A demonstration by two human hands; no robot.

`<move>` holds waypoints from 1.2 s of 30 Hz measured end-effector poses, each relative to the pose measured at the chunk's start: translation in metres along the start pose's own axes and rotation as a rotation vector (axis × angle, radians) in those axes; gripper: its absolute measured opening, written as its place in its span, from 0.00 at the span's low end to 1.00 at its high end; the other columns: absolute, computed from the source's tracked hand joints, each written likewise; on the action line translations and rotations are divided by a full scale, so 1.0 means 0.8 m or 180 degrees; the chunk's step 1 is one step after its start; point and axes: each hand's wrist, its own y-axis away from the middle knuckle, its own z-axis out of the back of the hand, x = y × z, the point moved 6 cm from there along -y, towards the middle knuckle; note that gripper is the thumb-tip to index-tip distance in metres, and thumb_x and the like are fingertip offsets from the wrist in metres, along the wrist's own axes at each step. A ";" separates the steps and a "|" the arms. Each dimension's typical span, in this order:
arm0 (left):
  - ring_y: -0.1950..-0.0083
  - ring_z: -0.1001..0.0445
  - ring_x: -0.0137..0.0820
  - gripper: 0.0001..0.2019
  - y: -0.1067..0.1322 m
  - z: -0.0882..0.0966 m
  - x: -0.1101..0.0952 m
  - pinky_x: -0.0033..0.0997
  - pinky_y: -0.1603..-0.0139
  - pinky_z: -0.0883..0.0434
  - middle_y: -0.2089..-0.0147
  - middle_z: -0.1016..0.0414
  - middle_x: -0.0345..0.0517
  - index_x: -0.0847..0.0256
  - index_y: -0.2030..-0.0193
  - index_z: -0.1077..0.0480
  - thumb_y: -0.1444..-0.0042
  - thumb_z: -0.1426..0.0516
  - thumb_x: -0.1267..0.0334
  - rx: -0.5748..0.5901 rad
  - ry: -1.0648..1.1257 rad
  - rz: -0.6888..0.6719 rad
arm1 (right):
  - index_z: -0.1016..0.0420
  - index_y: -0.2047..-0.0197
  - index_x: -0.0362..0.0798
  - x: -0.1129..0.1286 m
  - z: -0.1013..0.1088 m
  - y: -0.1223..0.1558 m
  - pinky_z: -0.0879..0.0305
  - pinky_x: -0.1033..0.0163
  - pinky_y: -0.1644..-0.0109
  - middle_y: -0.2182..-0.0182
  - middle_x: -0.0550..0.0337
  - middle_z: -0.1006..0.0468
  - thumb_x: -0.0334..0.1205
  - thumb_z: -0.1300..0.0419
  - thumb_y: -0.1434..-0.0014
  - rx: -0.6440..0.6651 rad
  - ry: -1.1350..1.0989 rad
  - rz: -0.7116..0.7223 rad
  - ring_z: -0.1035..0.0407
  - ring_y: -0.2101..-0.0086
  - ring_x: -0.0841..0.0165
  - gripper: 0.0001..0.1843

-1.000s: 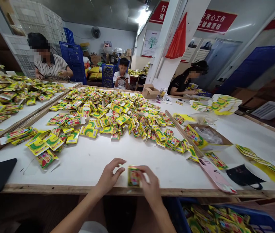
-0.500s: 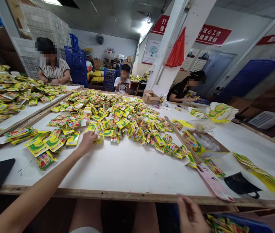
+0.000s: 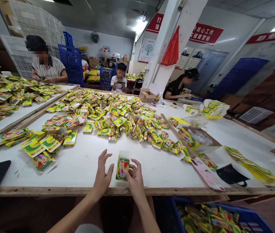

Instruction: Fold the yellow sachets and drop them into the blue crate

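Note:
Near the table's front edge, a small green and yellow carton (image 3: 121, 171) stands with its pale end flap raised at the top. My right hand (image 3: 135, 179) has it pinched at the right side, thumb on the printed front. To the left of the carton is my left hand (image 3: 102, 173), fingers apart and holding nothing, with a gap between it and the carton. Beyond both hands spreads a big heap of similar small cartons (image 3: 118, 121). A smaller group of cartons (image 3: 39, 145) lies at the left, some with flaps out.
Wooden strips (image 3: 178, 136) divide the white table (image 3: 79, 171). At right lie a pink phone-like item (image 3: 207, 174), a black cup-like item (image 3: 232, 174) and an open box with plastic bags (image 3: 202, 137). Below sits a blue crate (image 3: 261, 220) of cartons. Three people sit beyond.
My left hand has come back from the heap toward the front middle. My right hand has risen from below the table edge and now grips a carton there. The view has shifted slightly.

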 end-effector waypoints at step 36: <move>0.68 0.27 0.32 0.10 -0.018 -0.045 0.021 0.30 0.65 0.30 0.70 0.25 0.42 0.62 0.66 0.27 0.48 0.41 0.56 0.0481 0.1016 0.1138 | 0.28 0.71 0.46 0.038 0.005 -0.038 0.36 0.64 0.66 0.75 0.60 0.26 0.50 0.41 0.44 0.0118 0.1720 0.0422 0.33 0.72 0.67 0.15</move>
